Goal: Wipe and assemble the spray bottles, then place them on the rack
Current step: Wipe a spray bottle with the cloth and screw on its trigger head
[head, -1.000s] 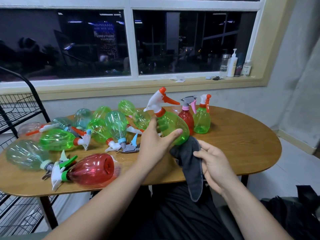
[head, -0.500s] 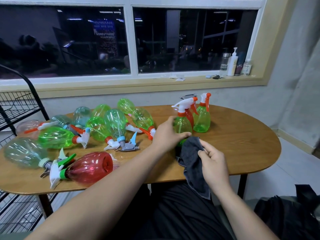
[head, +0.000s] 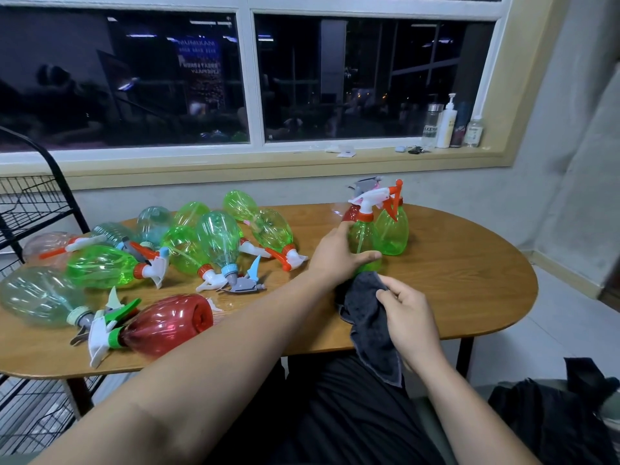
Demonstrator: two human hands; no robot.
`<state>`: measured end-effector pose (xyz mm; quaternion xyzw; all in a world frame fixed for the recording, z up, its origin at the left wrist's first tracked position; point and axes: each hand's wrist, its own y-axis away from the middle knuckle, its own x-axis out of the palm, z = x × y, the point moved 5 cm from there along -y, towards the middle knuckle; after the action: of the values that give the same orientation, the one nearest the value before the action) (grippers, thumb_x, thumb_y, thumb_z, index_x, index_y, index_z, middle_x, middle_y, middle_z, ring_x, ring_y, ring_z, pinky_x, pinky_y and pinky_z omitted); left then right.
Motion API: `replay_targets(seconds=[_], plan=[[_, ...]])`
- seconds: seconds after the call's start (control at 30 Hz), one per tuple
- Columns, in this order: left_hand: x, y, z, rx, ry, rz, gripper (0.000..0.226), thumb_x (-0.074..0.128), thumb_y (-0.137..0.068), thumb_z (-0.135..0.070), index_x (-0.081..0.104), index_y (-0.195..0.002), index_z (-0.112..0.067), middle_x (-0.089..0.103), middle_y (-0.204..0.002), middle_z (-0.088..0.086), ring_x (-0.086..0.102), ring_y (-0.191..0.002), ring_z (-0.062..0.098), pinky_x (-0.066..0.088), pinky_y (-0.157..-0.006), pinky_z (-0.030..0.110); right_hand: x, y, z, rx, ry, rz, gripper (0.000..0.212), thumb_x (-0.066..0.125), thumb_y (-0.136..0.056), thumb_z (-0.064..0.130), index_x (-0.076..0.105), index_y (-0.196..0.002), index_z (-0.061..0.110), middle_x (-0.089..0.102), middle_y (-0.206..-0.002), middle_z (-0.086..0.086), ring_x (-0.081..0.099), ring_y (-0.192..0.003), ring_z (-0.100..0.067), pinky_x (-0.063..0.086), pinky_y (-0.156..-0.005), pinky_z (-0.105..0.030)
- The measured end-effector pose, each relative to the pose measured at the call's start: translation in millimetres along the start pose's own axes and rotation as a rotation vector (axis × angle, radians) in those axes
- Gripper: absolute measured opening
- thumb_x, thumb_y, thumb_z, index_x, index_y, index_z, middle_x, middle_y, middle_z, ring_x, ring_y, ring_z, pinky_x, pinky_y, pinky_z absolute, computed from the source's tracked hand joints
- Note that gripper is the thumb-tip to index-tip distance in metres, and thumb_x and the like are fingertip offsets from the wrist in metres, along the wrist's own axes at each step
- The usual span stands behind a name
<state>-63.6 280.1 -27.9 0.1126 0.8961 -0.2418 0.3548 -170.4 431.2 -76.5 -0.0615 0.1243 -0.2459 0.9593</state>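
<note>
My left hand (head: pixel 339 251) grips a green spray bottle (head: pixel 363 236) with a white and orange trigger head, standing upright on the wooden table (head: pixel 469 283). Right beside it stand another green bottle (head: pixel 393 231) and a red bottle (head: pixel 352 213), partly hidden. My right hand (head: pixel 407 317) holds a dark grey cloth (head: pixel 367 322) near the table's front edge, just below the gripped bottle. Several green, clear and red bottles lie on their sides at the left, among them a red one (head: pixel 167 325) and a large green one (head: pixel 102 266).
A black wire rack (head: pixel 30 209) stands at the table's left end. Loose trigger heads (head: pixel 243 283) lie among the lying bottles. Bottles and small items sit on the window sill (head: pixel 446 125). A dark bag (head: pixel 563 417) lies at the lower right.
My left hand carried the green bottle from a tilted hold above the table edge back to the upright group and set it standing. The cloth came off the bottle.
</note>
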Motion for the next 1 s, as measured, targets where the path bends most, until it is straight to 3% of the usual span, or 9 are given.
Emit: replay_targets(seconds=[0.17, 0.23, 0.37, 0.53, 0.63, 0.77, 0.87, 0.93, 1.0], plan=[[-7.4, 8.5, 14.2, -0.002, -0.044, 0.011, 0.099, 0.078, -0.079, -0.072, 0.045, -0.154, -0.017, 0.058, -0.149, 0.006, 0.057, -0.135, 0.023, 0.052, -0.109, 0.043, 1.5, -3.2, -3.4, -0.015, 0.021, 0.018, 0.038, 0.056, -0.108, 0.020, 0.068, -0.143, 0.028, 0.072, -0.130, 0.021, 0.065, -0.114, 0.008, 0.054, -0.107, -0.035], [-15.4, 13.1, 20.1, 0.017, -0.078, -0.019, 0.086, 0.075, -0.086, -0.067, 0.048, -0.151, -0.018, 0.059, -0.146, 0.005, 0.058, -0.132, 0.022, 0.053, -0.107, 0.042, 2.6, -2.7, -3.9, -0.015, 0.033, 0.019, 0.037, 0.055, -0.108, 0.021, 0.068, -0.142, 0.030, 0.075, -0.121, 0.021, 0.071, -0.106, 0.002, 0.057, -0.103, -0.042], [-33.2, 19.7, 29.5, 0.054, -0.291, -0.068, 0.058, 0.069, -0.096, -0.050, 0.055, -0.143, -0.018, 0.058, -0.137, 0.005, 0.059, -0.123, 0.027, 0.053, -0.099, 0.041, 4.2, -1.1, -6.0, -0.023, 0.056, 0.032, 0.037, 0.055, -0.108, 0.022, 0.069, -0.139, 0.034, 0.079, -0.104, 0.010, 0.070, -0.108, -0.035, 0.058, -0.094, -0.057], [-45.9, 26.7, 39.8, 0.002, -0.699, -0.101, 0.051, 0.061, -0.097, -0.051, 0.059, -0.137, -0.020, 0.053, -0.133, 0.008, 0.048, -0.126, 0.032, 0.043, -0.106, 0.046, 5.0, -1.3, -5.8, -0.029, 0.092, 0.036, 0.037, 0.054, -0.108, 0.023, 0.069, -0.139, 0.034, 0.079, -0.102, 0.018, 0.071, -0.106, -0.033, 0.058, -0.095, -0.057], [-46.3, 28.2, 50.1, -0.066, -0.746, -0.074, 0.049, 0.058, -0.099, -0.051, 0.058, -0.136, -0.020, 0.050, -0.134, 0.010, 0.046, -0.128, 0.035, 0.040, -0.105, 0.048, 4.4, -3.0, -9.0, -0.032, 0.089, 0.036, 0.037, 0.054, -0.109, 0.023, 0.068, -0.140, 0.036, 0.078, -0.107, 0.005, 0.066, -0.110, -0.043, 0.056, -0.094, -0.062], [-44.4, 28.8, 60.9, -0.105, -0.765, -0.045, 0.039, 0.053, -0.102, -0.042, 0.060, -0.133, -0.019, 0.047, -0.133, 0.009, 0.052, -0.121, 0.037, 0.041, -0.099, 0.049, 4.5, -2.6, -8.1, -0.042, 0.105, 0.047, 0.038, 0.054, -0.108, 0.022, 0.068, -0.141, 0.034, 0.077, -0.094, 0.025, 0.067, -0.110, -0.040, 0.056, -0.095, -0.058], [-41.7, 27.9, 64.3, -0.079, -0.757, -0.002, 0.029, 0.049, -0.105, -0.030, 0.065, -0.128, -0.021, 0.045, -0.129, 0.008, 0.057, -0.112, 0.035, 0.045, -0.094, 0.048, 5.2, -3.0, -8.0, -0.059, 0.105, 0.052, 0.038, 0.054, -0.109, 0.022, 0.068, -0.142, 0.034, 0.078, -0.094, 0.025, 0.067, -0.111, -0.042, 0.056, -0.095, -0.061], [-37.3, 29.1, 64.4, -0.050, -0.749, 0.033, 0.030, 0.046, -0.105, -0.026, 0.068, -0.126, -0.022, 0.047, -0.123, 0.007, 0.059, -0.109, 0.034, 0.046, -0.095, 0.050, 4.9, -2.4, -8.3, -0.060, 0.101, 0.043, 0.038, 0.054, -0.109, 0.021, 0.067, -0.142, 0.034, 0.079, -0.100, 0.020, 0.066, -0.112, -0.042, 0.055, -0.095, -0.063], [-32.8, 31.7, 63.1, -0.022, -0.756, 0.049, 0.031, 0.045, -0.105, -0.024, 0.069, -0.126, -0.022, 0.049, -0.121, 0.006, 0.060, -0.109, 0.034, 0.043, -0.096, 0.051, 4.5, -2.8, -9.7, -0.062, 0.095, 0.035, 0.038, 0.054, -0.109, 0.021, 0.068, -0.142, 0.034, 0.076, -0.111, 0.002, 0.064, -0.113, -0.045, 0.054, -0.095, -0.065]])
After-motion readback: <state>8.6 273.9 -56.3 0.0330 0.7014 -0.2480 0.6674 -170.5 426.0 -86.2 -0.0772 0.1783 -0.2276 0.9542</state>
